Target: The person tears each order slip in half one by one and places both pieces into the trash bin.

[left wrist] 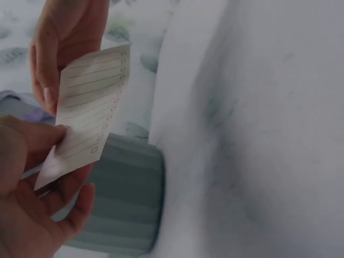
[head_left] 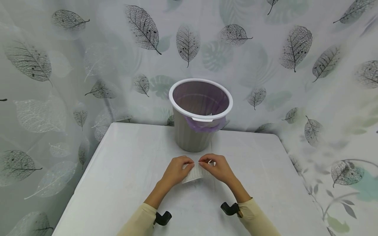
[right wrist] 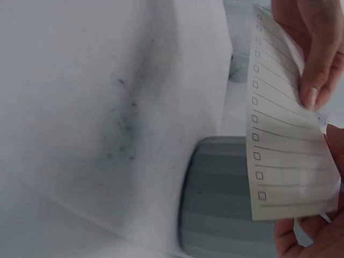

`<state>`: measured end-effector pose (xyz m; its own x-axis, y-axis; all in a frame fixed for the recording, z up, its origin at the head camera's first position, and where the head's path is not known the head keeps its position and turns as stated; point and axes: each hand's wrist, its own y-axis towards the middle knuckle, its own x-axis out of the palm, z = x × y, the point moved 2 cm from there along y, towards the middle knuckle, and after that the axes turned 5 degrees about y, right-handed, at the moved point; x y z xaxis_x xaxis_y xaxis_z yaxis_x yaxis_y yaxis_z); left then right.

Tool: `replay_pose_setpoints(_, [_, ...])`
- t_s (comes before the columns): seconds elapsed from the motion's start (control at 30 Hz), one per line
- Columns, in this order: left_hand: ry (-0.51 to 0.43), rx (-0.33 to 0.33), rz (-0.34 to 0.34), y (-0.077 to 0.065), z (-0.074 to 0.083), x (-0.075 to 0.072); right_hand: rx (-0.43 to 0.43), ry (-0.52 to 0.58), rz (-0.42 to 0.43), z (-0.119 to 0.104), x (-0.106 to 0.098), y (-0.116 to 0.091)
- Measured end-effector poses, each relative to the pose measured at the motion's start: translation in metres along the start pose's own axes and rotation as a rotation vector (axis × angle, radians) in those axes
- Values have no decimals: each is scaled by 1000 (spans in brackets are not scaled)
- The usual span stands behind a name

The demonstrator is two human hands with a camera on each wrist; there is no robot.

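A small lined sheet of notepaper (right wrist: 287, 156) with a column of little checkboxes along one edge is held up between both hands. My left hand (head_left: 176, 169) pinches it near its upper edge on one side, with the thumb on the printed face. On the other side, my right hand (head_left: 218, 167) pinches the same edge, a short gap from the left. From the left wrist view, the notepaper (left wrist: 91, 102) looks whole and slightly bent. Just behind the hands stands a grey waste bin (head_left: 192, 134) with a white rim and a purple liner.
The bin rests on a white-covered table (head_left: 138, 147), close to its back edge. A leaf-patterned curtain (head_left: 118, 65) hangs behind and on both sides. Black wrist cameras (head_left: 163, 218) sit at the cuffs of the pale sleeves.
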<state>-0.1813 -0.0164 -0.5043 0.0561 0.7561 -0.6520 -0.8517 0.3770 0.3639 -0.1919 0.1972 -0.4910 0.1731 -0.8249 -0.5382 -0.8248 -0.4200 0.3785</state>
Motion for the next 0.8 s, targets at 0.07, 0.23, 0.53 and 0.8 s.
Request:
replay_pose_setpoints(0.07, [4,37,5,5,4,-7,-35,0,-2,-6,-1,5])
replay_pose_setpoints(0.23, [29,113,36,14,15,-23,-125,-22,6,-19,-2,16])
replay_pose_setpoints(0.53, [38,165,55,19,28,-36,-237,-41,42,-32,-5,26])
replay_pose_setpoints(0.8, [-9,281,112,21,28,-40,-258,38,92,-42,-4,26])
